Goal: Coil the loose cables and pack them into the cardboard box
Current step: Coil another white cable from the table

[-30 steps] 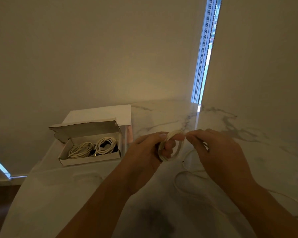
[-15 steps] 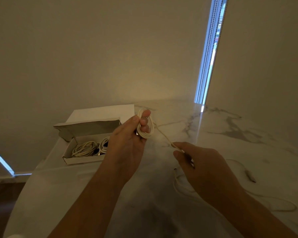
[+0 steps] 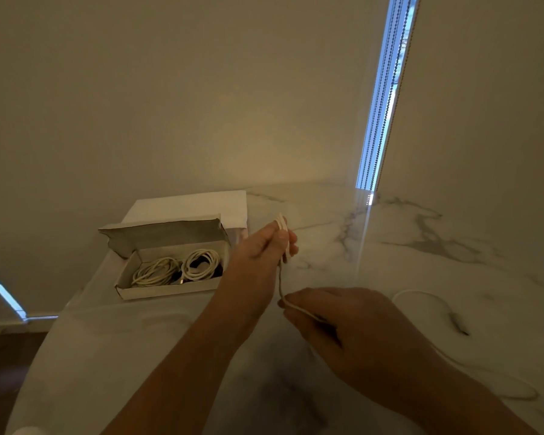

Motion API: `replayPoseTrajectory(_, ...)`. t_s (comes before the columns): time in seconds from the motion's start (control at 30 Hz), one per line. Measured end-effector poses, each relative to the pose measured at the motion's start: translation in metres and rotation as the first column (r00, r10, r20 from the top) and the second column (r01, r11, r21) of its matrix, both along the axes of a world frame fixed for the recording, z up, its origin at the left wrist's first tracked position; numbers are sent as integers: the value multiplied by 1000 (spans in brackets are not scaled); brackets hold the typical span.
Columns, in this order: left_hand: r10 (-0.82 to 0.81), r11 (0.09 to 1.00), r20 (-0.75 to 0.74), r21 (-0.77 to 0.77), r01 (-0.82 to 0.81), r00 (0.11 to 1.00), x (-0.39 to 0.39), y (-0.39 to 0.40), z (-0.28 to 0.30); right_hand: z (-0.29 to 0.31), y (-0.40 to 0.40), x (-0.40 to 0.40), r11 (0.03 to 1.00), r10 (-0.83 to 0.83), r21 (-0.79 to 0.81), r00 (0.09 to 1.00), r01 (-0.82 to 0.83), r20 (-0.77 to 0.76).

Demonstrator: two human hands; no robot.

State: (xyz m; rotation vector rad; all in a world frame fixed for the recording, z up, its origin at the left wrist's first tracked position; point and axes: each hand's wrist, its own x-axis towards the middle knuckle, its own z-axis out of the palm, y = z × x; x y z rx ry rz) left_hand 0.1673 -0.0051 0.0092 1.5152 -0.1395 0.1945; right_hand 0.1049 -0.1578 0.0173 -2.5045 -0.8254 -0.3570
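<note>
Right of the cardboard box [image 3: 170,268], the left hand [image 3: 261,249] gripped a coiled white cable [image 3: 282,233]; the right hand [image 3: 336,321], nearer, pinched its trailing strand.

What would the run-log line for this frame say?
step: coiling | left hand: holds white cable coil | right hand: pinches cable tail | cardboard box: open, two coils inside

White cable [image 3: 282,271] part-coiled; box [image 3: 170,288] open.
</note>
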Motion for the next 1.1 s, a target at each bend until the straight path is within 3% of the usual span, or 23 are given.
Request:
replayPoseTrajectory(0.13,-114,947,33,305,98,993,-5,-2,1,7,-11,3,990,-91,117,990,78,108)
replayPoseTrajectory(0.23,-217,895,-32,393,212,976,-7,-4,2,11,-21,8,970,-184,186,970,154,158)
replayPoseTrajectory(0.37,-259,900,-127,328,287,958,-10,-11,5,13,-32,15,934,-308,243,934,261,183)
replayPoseTrajectory(0.57,-332,902,-111,254,350,937,-15,-11,11,16,-47,23,823,-401,461,914,332,58)
replayPoseTrajectory(0.63,-342,913,-96,203,355,935,-17,-11,13,15,-52,26,802,-424,476,905,361,28)
replayPoseTrajectory(0.77,-386,886,-11,275,374,922,-21,-11,15,12,-57,31,804,-447,446,894,392,20)
replayPoseTrajectory(0.83,-389,901,-11,203,383,921,-18,-9,12,9,-56,34,818,-450,412,893,401,27)
replayPoseTrajectory(0.97,-402,911,-54,-119,394,914,-15,-10,11,1,-53,39,860,-442,309,895,407,52)
replayPoseTrajectory(1.1,-450,822,-49,-412,393,892,-8,-7,11,-2,-46,38,858,-436,312,900,408,20)
